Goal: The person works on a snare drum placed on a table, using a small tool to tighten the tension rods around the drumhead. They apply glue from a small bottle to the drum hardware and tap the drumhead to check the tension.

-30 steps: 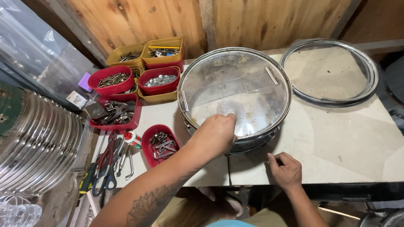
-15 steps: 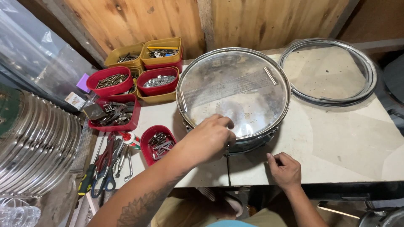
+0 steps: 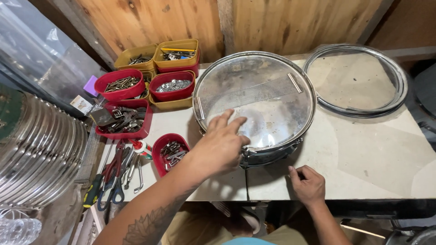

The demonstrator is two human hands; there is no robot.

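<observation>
A shallow round snare drum with a chrome shell and a clear plastic head [image 3: 256, 102] sits near the middle of the pale counter [image 3: 363, 154], its near rim just back from the front edge; a band of fine snare wires shows through the head. The left hand [image 3: 220, 145] lies over the drum's near-left rim, its fingers [image 3: 234, 123] spread loosely and flat on the clear head, gripping nothing. The right hand [image 3: 308, 183] rests on the counter at the front edge, just right of the drum, fingers curled, apparently empty.

The step in hand looks like steadying or turning the drum to check the fittings around its rim. A next move would call for a firm hold on the shell while a tool is picked.

A loose chrome hoop [image 3: 356, 79] lies at the back right corner. Red and yellow trays of screws and small metal parts [image 3: 150, 77] crowd the back left, with pliers and wrenches [image 3: 118, 170] along the left edge.
</observation>
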